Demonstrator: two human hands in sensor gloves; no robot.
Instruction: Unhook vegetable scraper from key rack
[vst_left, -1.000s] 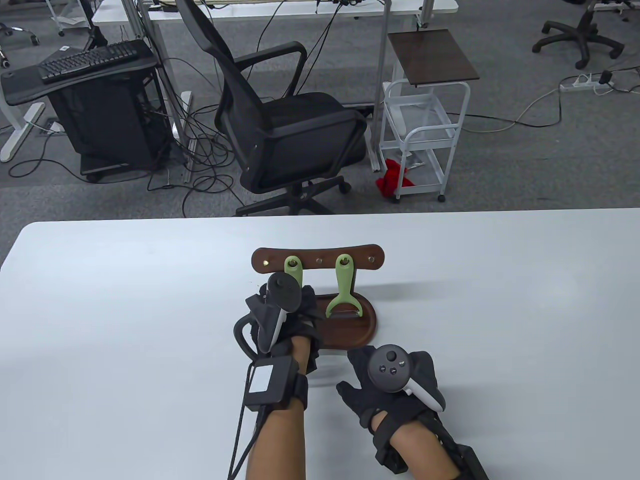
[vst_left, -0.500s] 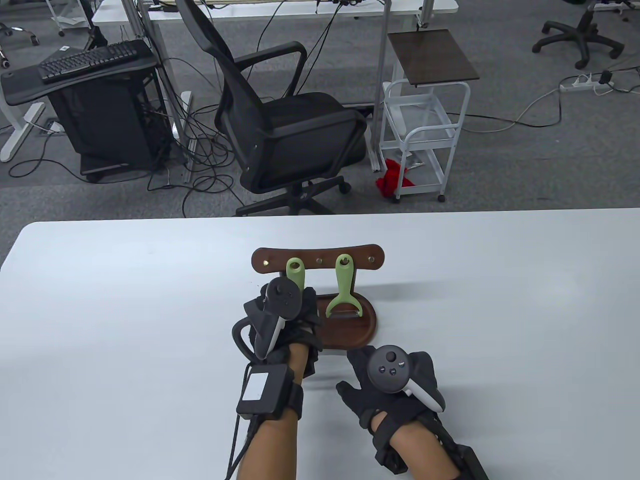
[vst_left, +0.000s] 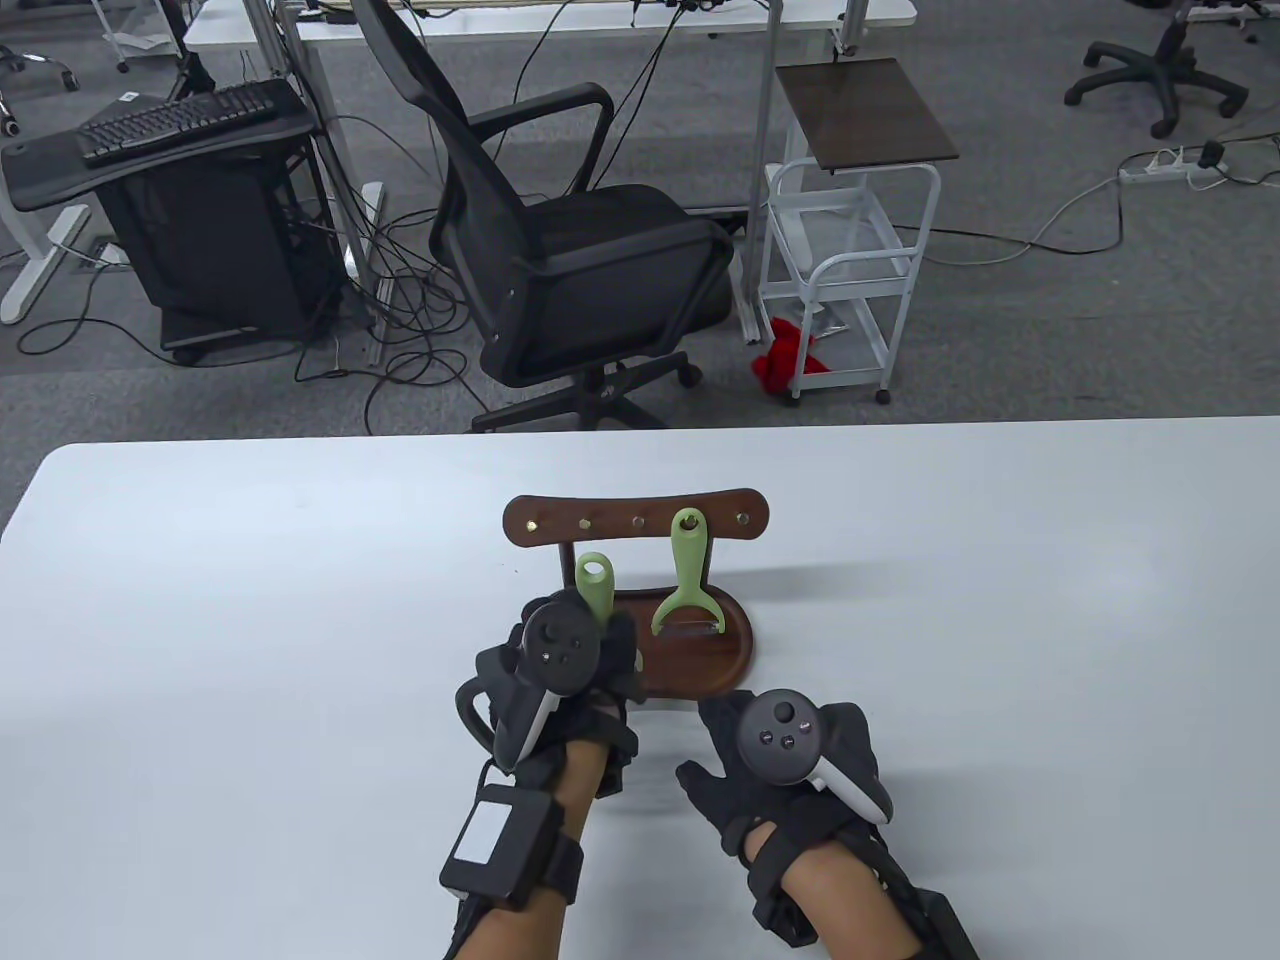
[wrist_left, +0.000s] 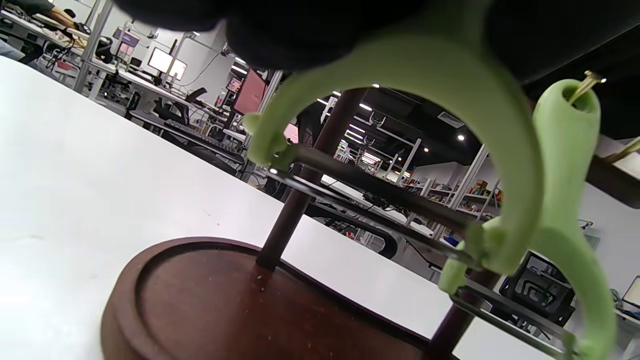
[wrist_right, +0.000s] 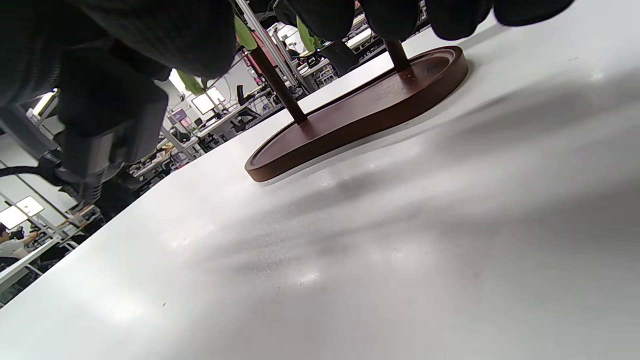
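Here we see the left hand (vst_left: 560, 660) holding a green scraper (vst_left: 594, 583) by its handle, just in front of the dark wooden key rack (vst_left: 636, 516). The hanging loop at the top of this scraper stands below the rack's crossbar and apart from the row of brass hooks, so we judge it to be off its hook. A second scraper (vst_left: 686, 585) hangs from a hook on the crossbar, its blade end above the oval base (vst_left: 715, 665).

In the left wrist view the held scraper's forked head (wrist_left: 450, 100) fills the frame, with dark gloved fingers (wrist_left: 300, 30) closed over the part above it; the second scraper (wrist_left: 567, 165) appears at the right with a brass hook through its loop. How tightly the fingers close we cannot tell, since they are only partly visible, but they plainly have hold of the handle.

To finish the step well, we would carry the scraper toward the person and away from the upright posts, keeping its blade clear of the neighbouring scraper, then set it down on the white table (vst_left: 1000, 600) beside the rack.

The right hand (vst_left: 790, 770) rests on the table just in front of the base, its fingers spread and holding nothing. In the right wrist view its fingertips (wrist_right: 465, 15) hang near the base rim (wrist_right: 350, 130); whether they touch it we cannot tell.
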